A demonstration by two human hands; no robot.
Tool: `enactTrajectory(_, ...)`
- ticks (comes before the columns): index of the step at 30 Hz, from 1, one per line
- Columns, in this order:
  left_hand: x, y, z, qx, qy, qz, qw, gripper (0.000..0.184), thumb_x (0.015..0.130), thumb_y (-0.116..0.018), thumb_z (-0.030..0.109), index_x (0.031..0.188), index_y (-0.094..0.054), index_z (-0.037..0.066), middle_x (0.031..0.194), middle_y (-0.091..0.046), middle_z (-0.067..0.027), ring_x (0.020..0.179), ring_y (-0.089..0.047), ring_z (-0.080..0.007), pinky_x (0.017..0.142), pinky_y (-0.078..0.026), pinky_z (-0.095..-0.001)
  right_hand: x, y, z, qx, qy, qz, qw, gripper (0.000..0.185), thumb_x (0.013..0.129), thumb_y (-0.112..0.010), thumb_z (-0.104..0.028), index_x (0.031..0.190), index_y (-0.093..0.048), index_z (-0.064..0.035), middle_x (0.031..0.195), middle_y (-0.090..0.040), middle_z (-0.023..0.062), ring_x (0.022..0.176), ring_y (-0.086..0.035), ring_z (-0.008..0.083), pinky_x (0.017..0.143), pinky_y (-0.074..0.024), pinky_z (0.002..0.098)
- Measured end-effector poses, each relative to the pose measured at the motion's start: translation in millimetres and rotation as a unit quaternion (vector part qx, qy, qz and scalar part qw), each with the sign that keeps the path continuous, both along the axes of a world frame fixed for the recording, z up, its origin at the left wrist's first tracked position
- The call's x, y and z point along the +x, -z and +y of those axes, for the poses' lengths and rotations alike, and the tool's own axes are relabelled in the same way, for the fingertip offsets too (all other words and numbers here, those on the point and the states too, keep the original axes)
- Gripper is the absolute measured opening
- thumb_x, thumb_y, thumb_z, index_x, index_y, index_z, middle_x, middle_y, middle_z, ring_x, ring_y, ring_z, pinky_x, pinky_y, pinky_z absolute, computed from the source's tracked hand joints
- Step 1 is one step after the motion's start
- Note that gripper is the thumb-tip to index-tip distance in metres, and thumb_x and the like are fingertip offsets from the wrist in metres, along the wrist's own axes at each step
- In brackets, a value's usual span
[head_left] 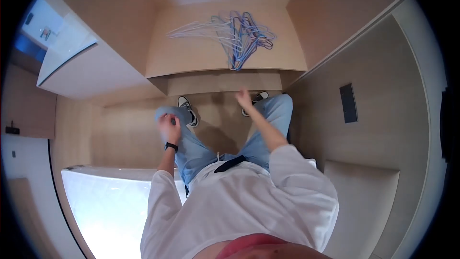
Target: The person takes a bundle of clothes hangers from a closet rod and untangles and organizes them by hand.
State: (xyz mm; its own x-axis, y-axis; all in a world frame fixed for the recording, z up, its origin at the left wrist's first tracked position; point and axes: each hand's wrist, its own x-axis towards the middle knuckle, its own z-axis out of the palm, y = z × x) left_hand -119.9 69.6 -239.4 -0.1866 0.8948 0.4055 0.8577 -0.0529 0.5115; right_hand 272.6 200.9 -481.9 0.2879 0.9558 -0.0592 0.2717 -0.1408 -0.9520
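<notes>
And there, on the cabinet shelf (187, 57), the clothes hangers (239, 38) were heaped in a tangle, the white ones fanned to the left, none touched by either hand. The left hand (168, 127) was curled at the left knee (163, 110); the right hand (244, 99), blurred, was held short of the shelf. How wide either grip was set could not be told. No hanger was seen separated; the whole tangle was left.

Shelf (189, 56), light wood tone | on it: tangled hangers (238, 41), pale and blue | heap reaches front edge
</notes>
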Motion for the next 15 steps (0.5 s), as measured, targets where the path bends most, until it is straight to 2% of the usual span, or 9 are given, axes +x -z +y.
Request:
enactTrajectory(1,2,-1,2,-0.006,-0.003,0.004,1.0,0.007,0.081,-0.068,0.017,0.082,-0.068,0.009,0.095,-0.069,-0.0068,0.112,-0.055,-0.031,0.098,-0.041,-0.0446,10,77,-42,0.046,-0.12,0.128,0.983,0.046,0.086,-0.065,-0.008,0.129,-0.05,-0.0066,0.099,-0.061,0.0069,0.084,-0.061,0.0193,0.073,-0.0535,0.0311)
enactTrajectory(2,4,1,5,-0.011,-0.007,0.009,1.0,0.008,0.082,-0.068,0.017,0.082,-0.069,0.01,0.093,-0.07,-0.0063,0.112,-0.055,-0.0301,0.098,-0.041,-0.0443,6,-8,-117,-0.231,-0.16,0.215,0.935,0.045,0.086,-0.064,-0.008,0.129,-0.051,-0.0074,0.092,-0.062,0.0048,0.078,-0.063,0.0198,0.068,-0.0537,0.0299)
enactTrajectory(3,6,5,9,-0.013,-0.005,0.011,1.0,0.009,0.081,-0.069,0.02,0.081,-0.069,0.011,0.093,-0.07,-0.006,0.11,-0.055,-0.0295,0.097,-0.04,-0.0444,3,-1,-147,-0.221,-0.328,-0.013,0.918,0.043,0.087,-0.064,-0.014,0.128,-0.053,-0.0075,0.089,-0.064,0.008,0.077,-0.064,0.0239,0.071,-0.0541,0.0336)
enactTrajectory(4,10,4,11,-0.023,0.0,0.011,1.0,0.01,0.081,-0.069,0.02,0.081,-0.069,0.011,0.092,-0.069,-0.0064,0.109,-0.055,-0.03,0.097,-0.04,-0.0443,0,9,-177,-0.149,-0.456,-0.234,0.846,0.043,0.088,-0.064,-0.02,0.128,-0.055,-0.0076,0.087,-0.066,0.0111,0.077,-0.065,0.0279,0.073,-0.0545,0.0374)
enactTrajectory(6,20,-6,14,-0.049,0.013,0.017,0.999,0.011,0.08,-0.069,0.021,0.08,-0.068,0.01,0.091,-0.067,-0.0071,0.106,-0.055,-0.0309,0.096,-0.04,-0.0441,-50,-162,-204,0.027,-0.46,-0.123,0.879,0.039,0.087,-0.068,-0.026,0.121,-0.061,-0.0077,0.093,-0.068,0.0161,0.084,-0.066,0.0314,0.081,-0.0538,0.0399)
enactTrajectory(9,40,-12,19,-0.067,0.031,0.017,0.997,0.012,0.08,-0.068,0.024,0.08,-0.068,0.012,0.093,-0.068,-0.0063,0.106,-0.054,-0.0293,0.096,-0.038,-0.044,-82,-148,-206,-0.171,-0.494,-0.039,0.851,0.038,0.087,-0.067,-0.032,0.119,-0.065,-0.0101,0.105,-0.07,0.0171,0.097,-0.067,0.0328,0.087,-0.0531,0.0425)
enactTrajectory(12,61,-6,16,-0.037,0.068,0.009,0.997,0.011,0.079,-0.069,0.023,0.08,-0.069,0.012,0.092,-0.068,-0.0056,0.108,-0.054,-0.0276,0.095,-0.038,-0.0451,-93,-113,-202,-0.166,-0.56,-0.254,0.771,0.038,0.088,-0.062,-0.034,0.118,-0.066,-0.0112,0.114,-0.069,0.0167,0.106,-0.065,0.0351,0.09,-0.0525,0.0454)
enactTrajectory(13,65,-1,14,-0.023,0.088,0.015,0.996,0.011,0.079,-0.07,0.023,0.08,-0.069,0.012,0.092,-0.068,-0.0051,0.108,-0.054,-0.0269,0.095,-0.038,-0.0453,-97,-119,-198,-0.192,-0.555,-0.309,0.749,0.038,0.089,-0.061,-0.034,0.119,-0.067,-0.0119,0.114,-0.069,0.0162,0.106,-0.065,0.0364,0.091,-0.0522,0.0464)
enactTrajectory(15,79,-1,7,-0.02,0.121,0.026,0.992,0.011,0.079,-0.07,0.023,0.081,-0.069,0.012,0.092,-0.069,-0.0046,0.107,-0.055,-0.0263,0.096,-0.037,-0.0456,-100,-110,-194,-0.197,-0.553,-0.36,0.725,0.037,0.088,-0.061,-0.034,0.118,-0.067,-0.0124,0.113,-0.069,0.0157,0.105,-0.065,0.0379,0.09,-0.052,0.047)
